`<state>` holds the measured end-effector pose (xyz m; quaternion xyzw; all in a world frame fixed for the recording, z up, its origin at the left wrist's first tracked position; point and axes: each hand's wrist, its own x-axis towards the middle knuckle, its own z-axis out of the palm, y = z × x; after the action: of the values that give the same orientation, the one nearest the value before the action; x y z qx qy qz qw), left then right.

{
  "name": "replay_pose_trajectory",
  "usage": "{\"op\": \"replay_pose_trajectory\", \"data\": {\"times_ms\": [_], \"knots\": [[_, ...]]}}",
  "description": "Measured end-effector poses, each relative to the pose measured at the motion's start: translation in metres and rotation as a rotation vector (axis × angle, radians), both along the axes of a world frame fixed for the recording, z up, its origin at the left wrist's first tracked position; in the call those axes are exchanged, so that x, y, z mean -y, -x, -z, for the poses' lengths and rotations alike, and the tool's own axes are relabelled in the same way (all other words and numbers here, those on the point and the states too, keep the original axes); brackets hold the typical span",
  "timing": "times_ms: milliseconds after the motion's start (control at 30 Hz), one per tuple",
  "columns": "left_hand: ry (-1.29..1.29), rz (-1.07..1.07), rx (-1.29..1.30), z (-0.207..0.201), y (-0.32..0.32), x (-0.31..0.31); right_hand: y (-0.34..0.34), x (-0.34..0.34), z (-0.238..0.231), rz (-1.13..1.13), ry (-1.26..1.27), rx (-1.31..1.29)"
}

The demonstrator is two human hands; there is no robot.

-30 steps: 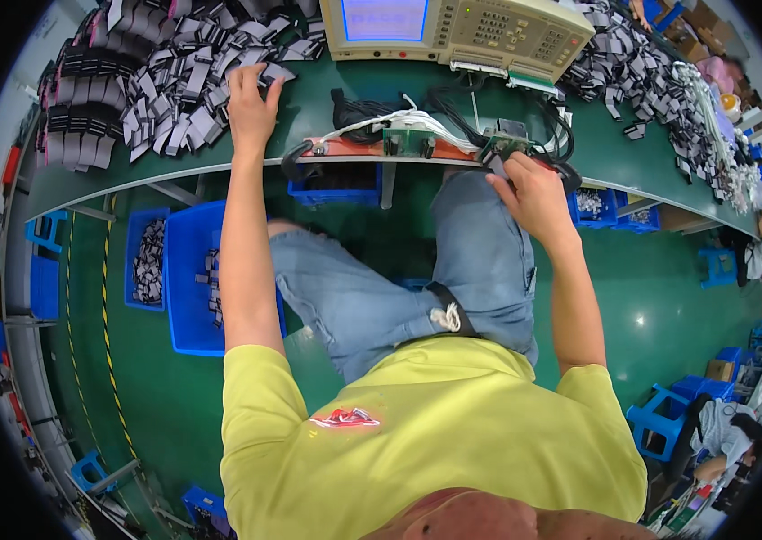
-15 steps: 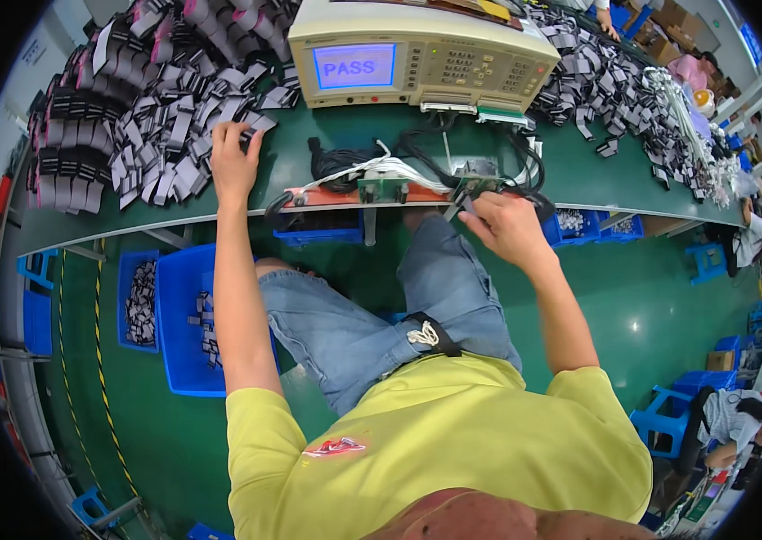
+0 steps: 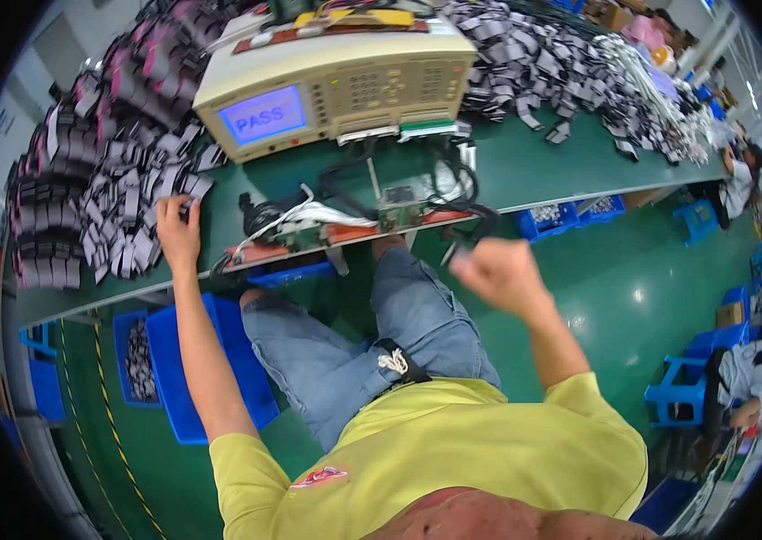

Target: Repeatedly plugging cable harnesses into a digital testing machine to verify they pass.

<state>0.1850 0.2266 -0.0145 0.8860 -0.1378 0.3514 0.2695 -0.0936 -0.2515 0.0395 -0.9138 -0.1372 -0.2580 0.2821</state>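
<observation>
My left hand (image 3: pixel 179 236) is at the right edge of a heap of short grey flat cables with black ends (image 3: pixel 134 216), its fingers closed on one flat cable (image 3: pixel 197 189). Held off the front edge of the green table is my right hand (image 3: pixel 500 273), somewhat blurred, with fingers closed round a short flat cable (image 3: pixel 451 254) whose end sticks out to the left. Left of that hand, a test fixture (image 3: pixel 399 214) with small green boards and black and white wires lies along the table edge. Behind it stands a beige tester (image 3: pixel 345 94) with a lit screen.
A large blue bin (image 3: pixel 176 373) and a smaller blue bin of cables (image 3: pixel 136 355) stand below the table on the left. More flat cables (image 3: pixel 534 67) are heaped right of the tester. Blue trays (image 3: pixel 547 220) hang under the table. A co-worker (image 3: pixel 750 382) sits at right.
My right hand has drawn away from the fixture with a flat cable in it. The left hand stays at the heap. The whole view has tilted and shifted.
</observation>
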Motion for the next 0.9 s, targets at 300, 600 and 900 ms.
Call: {"op": "replay_pose_trajectory", "data": {"times_ms": [300, 600, 900], "knots": [[-0.039, 0.007, -0.016, 0.002, -0.005, 0.0, -0.148, 0.257, -0.01, 0.728, 0.296, 0.066], [-0.054, 0.018, -0.005, 0.003, -0.005, -0.003, -0.13, 0.235, 0.061, 0.813, 0.391, 0.098], [-0.088, -0.006, -0.011, 0.011, -0.015, -0.011, -0.15, 0.289, 0.059, 0.795, 0.487, -0.098]]}}
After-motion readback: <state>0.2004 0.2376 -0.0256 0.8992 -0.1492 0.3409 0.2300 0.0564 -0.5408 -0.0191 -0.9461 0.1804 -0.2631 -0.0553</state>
